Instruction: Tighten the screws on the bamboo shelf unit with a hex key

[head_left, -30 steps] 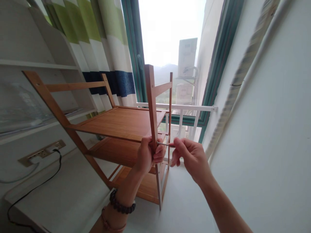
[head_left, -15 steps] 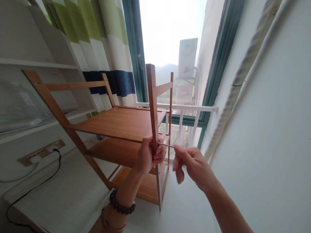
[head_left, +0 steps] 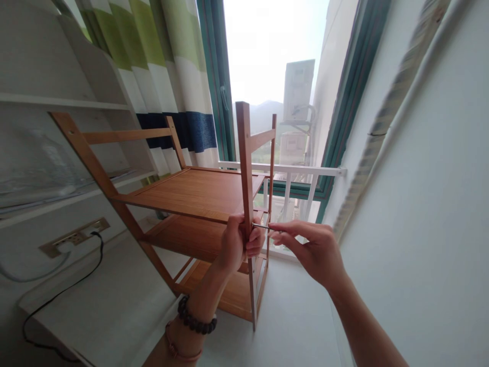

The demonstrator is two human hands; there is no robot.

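A brown wooden shelf rack with several tiers stands before me. My left hand is wrapped around its near right post, just below the top board's level. A dark beaded bracelet and a thin reddish band circle that wrist. In the fingertips of my right hand is a hex key, a thin metal rod whose far end meets the post's right side beside my left fingers. The end inside my right fingers is mostly hidden.
A white desk-shelf with sockets and a black cord is on the left. Behind the rack are a striped curtain, a green-framed window and a white railing. A white wall closes the right side.
My right hand has turned about the hex key, its fingers now stretched toward the post rather than curled downward. My left hand keeps its grip. The whole view has shifted slightly.
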